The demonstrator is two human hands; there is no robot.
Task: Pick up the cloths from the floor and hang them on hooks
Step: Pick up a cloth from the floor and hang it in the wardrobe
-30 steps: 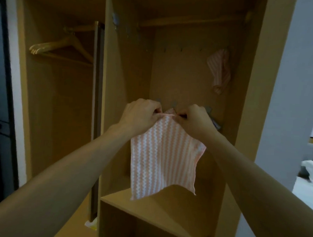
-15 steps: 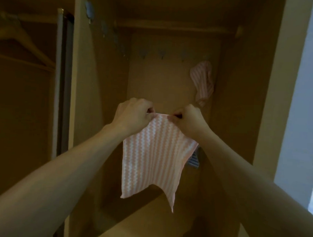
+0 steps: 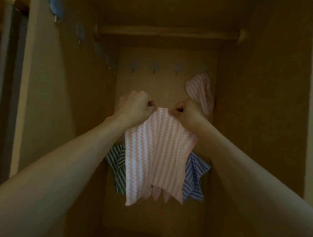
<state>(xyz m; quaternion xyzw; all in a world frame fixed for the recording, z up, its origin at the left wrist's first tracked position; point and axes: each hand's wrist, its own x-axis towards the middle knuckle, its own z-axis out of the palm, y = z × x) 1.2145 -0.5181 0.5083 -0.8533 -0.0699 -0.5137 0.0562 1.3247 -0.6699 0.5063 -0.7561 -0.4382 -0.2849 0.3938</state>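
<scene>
We have a single view, from a wide-angle camera worn on the head. It faces forward into the wardrobe, level with the raised forearms, which enter from both lower corners. The back panel sits near; its hooks appear above centre.

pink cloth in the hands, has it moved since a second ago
Yes. The pink cloth has gone deeper into the wardrobe, toward the back-wall hooks, and now covers the green cloth and blue cloth.
</scene>
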